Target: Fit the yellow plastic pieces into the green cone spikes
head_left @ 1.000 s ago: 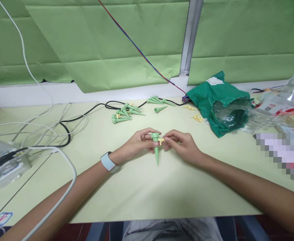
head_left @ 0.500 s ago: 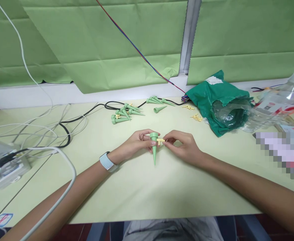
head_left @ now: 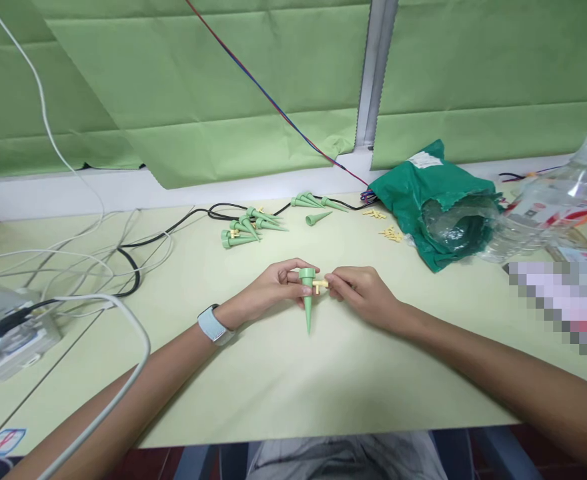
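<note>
My left hand (head_left: 288, 281) grips a green plastic watering spike (head_left: 308, 303), its wide cap up and its point down, above the table. From the spike's side, just below the cap, a small yellow valve (head_left: 319, 285) sticks out to the right. My right hand (head_left: 361, 292) is closed at the outer end of that valve, with fingertips pressed on it. How deep the valve sits in the spike cannot be made out.
Behind my hands lie several green spikes (head_left: 246, 227), some with yellow valves, and more spikes (head_left: 318, 217). Loose yellow valves (head_left: 390, 233) lie by a torn green bag (head_left: 413, 200). A plastic bottle (head_left: 563, 200) stands right; cables and a power strip (head_left: 18, 333) are left.
My right fingers have curled in more tightly at the valve's outer end, and the hand has turned slightly. The left hand still holds the spike in almost the same place.
</note>
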Available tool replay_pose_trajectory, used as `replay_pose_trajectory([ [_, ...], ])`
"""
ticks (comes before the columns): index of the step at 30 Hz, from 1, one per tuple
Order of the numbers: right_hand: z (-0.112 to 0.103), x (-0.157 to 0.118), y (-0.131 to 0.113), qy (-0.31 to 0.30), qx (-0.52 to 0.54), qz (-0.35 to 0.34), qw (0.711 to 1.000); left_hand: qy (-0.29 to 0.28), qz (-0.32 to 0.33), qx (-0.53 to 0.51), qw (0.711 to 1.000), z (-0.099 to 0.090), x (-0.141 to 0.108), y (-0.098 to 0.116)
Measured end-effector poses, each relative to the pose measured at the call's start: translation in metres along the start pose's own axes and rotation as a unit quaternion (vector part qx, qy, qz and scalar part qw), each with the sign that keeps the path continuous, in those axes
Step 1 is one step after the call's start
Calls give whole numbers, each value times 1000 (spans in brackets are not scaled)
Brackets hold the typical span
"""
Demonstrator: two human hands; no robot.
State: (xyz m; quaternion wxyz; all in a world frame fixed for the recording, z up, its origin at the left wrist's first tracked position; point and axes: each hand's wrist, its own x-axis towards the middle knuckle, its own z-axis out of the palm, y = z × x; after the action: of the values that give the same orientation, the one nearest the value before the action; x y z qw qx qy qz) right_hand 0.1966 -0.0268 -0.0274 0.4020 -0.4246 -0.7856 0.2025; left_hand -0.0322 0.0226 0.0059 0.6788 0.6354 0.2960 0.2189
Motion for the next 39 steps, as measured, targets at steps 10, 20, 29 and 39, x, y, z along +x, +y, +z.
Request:
replay_pose_trajectory([
  [10, 1, -2, 2, -3, -57, -85, 995, 0, -4, -7, 1000, -2, 1, -1],
  [20, -2, -2, 2, 17, -83, -127, 988, 2, -1, -15, 1000, -3, 0, -4],
  [29, -1, 0, -1, -6, -181, -151, 972, 8, 7, -25, 1000, 3, -1, 0],
  [39, -1, -1, -2, 1, -176, -134, 975, 47, 36, 11, 998, 25, -4, -1],
])
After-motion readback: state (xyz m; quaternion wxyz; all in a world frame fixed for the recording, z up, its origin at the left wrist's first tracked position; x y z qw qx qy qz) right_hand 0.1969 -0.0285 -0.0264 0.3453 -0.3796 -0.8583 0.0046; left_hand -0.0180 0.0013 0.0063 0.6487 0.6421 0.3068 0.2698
